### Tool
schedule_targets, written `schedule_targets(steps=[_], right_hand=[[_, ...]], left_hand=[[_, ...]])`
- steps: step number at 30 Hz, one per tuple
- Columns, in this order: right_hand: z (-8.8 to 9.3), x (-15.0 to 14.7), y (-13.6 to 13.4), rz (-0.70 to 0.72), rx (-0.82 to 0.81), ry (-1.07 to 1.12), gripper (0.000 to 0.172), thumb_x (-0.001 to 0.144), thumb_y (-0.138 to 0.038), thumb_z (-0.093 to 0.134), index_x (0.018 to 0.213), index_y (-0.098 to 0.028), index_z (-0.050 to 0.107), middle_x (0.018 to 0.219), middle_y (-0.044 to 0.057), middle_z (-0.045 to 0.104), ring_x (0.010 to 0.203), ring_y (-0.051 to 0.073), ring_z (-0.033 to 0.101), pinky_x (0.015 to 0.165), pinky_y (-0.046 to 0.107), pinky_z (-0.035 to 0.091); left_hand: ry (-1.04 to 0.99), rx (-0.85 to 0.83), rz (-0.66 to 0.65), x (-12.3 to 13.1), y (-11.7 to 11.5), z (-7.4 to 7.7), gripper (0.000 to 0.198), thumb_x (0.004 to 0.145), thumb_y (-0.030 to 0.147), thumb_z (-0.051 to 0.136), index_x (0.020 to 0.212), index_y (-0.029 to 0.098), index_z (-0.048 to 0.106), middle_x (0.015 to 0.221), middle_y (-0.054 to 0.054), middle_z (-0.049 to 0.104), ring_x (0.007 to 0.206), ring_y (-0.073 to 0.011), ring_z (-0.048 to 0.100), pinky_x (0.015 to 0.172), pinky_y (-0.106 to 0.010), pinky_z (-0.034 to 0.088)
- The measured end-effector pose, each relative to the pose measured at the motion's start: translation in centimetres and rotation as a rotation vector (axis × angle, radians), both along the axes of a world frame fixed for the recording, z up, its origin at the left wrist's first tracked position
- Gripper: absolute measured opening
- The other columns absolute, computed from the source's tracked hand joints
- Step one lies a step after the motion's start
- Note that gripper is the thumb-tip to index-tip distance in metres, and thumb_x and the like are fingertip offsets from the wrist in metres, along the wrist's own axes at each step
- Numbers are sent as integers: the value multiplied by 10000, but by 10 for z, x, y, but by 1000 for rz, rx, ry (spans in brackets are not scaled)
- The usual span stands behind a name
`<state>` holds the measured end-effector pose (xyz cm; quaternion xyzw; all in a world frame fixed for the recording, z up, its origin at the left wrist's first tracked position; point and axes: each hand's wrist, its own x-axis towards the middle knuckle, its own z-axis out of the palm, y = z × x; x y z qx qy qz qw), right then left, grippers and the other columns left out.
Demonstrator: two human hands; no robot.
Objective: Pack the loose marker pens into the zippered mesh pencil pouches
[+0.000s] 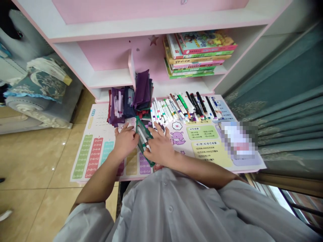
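Observation:
A dark green mesh pencil pouch (142, 139) lies on the desk mat (101, 148) with white markers showing inside it. My left hand (125, 141) rests on the pouch's left edge, fingers curled against it. From the right, my right hand (158, 144) pinches the pouch and a white marker (143, 137) at its opening. Just beyond my hands lies a row of several loose markers (181, 107), white-bodied and black-bodied.
Purple and navy pouches (131, 101) are piled at the desk's back left. A stack of books (196, 53) sits on the pink shelf above. A teal curtain (290, 111) hangs at the right, and a cushioned seat (37, 90) stands at the left.

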<state>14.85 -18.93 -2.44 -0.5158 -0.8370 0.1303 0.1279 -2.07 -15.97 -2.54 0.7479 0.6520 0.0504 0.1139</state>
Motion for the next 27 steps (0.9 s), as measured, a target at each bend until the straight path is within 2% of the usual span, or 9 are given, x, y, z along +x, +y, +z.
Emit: schedule_targets(steps=[4, 10, 15, 18, 21, 23, 27], right_hand=[[-4, -8, 6, 30, -37, -95, 327, 798, -333, 571, 972, -150, 778, 1521, 168, 432, 1481, 407, 172, 1137, 677, 154], [-5, -9, 9, 40, -100, -151, 334, 836, -356, 576, 1008, -145, 770, 1529, 185, 409, 1493, 402, 126, 1129, 698, 133], [-1, -4, 15, -12, -61, -37, 258, 850, -351, 578, 849, -192, 781, 1472, 131, 499, 1459, 388, 238, 1125, 657, 198], [-1, 1, 31, -132, 65, 86, 242, 858, -346, 578, 776, -213, 763, 1432, 84, 543, 1437, 364, 289, 1124, 591, 248], [-7, 7, 58, -273, 148, 126, 244, 862, -355, 590, 768, -201, 754, 1419, 100, 546, 1433, 371, 288, 1116, 592, 256], [-14, 10, 77, -336, 161, 86, 266, 866, -376, 593, 777, -187, 756, 1427, 120, 531, 1432, 395, 273, 1106, 632, 243], [-32, 9, 106, -382, 124, -74, 343, 865, -444, 591, 916, -154, 767, 1437, 164, 503, 1433, 429, 246, 1095, 691, 217]], left_hand=[[8, 7, 7, 0, 0, -2, 299, 883, 235, 428, 716, 194, 673, 1304, -104, 659, 1397, -307, 428, 1113, -693, 234], [13, 12, 12, 0, 0, -3, 305, 889, 239, 425, 736, 193, 685, 1298, -104, 664, 1396, -300, 430, 1120, -679, 233], [15, -5, 3, 0, 0, -1, 314, 885, 243, 423, 738, 193, 695, 1304, -100, 660, 1397, -318, 427, 1116, -687, 239], [11, -14, 3, 1, 1, 0, 318, 883, 241, 420, 733, 193, 696, 1323, -88, 650, 1401, -323, 420, 1113, -694, 240], [15, -20, 10, 1, 1, 1, 320, 886, 239, 420, 718, 192, 689, 1323, -85, 650, 1405, -311, 416, 1119, -687, 238], [21, -29, 15, 2, 1, 2, 317, 891, 242, 425, 719, 193, 687, 1319, -91, 652, 1408, -301, 415, 1123, -678, 239], [25, -32, 18, 1, 1, 1, 311, 895, 244, 432, 723, 193, 687, 1325, -96, 649, 1409, -298, 415, 1126, -672, 240]])
